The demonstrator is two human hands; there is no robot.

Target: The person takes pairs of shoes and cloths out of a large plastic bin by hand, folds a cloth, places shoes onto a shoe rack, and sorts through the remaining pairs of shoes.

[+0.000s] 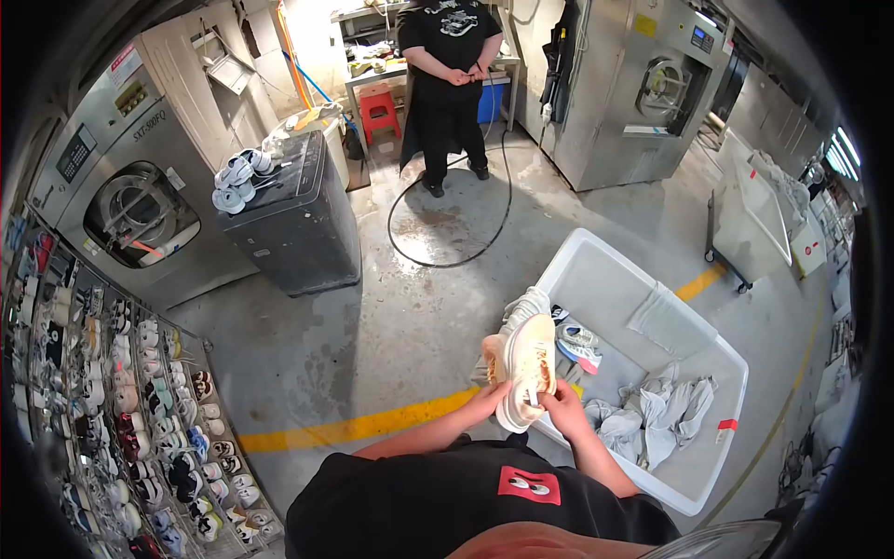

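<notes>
In front of my chest I hold a cream and peach sneaker [527, 368], its pale sole edge showing along its length. A second peach-toned shoe [493, 352] appears just behind it on the left. My left hand [491, 401] is closed around the sneaker's left side. My right hand [562, 408] pinches its right side near the lower end, by a small white piece. Beneath and beyond them, a white plastic tub [643, 270] holds pale grey cloths [652, 415] and a few sneakers [579, 343]. More grey cloth [526, 306] hangs over its left rim.
A rack of many shoes [140, 401] stands at left, near a large washing machine [140, 214]. White sneakers sit on a dark bin [293, 219]. Another person [452, 84] stands ahead beside a looped hose [396, 238]. A wheeled cart [752, 219] is at right.
</notes>
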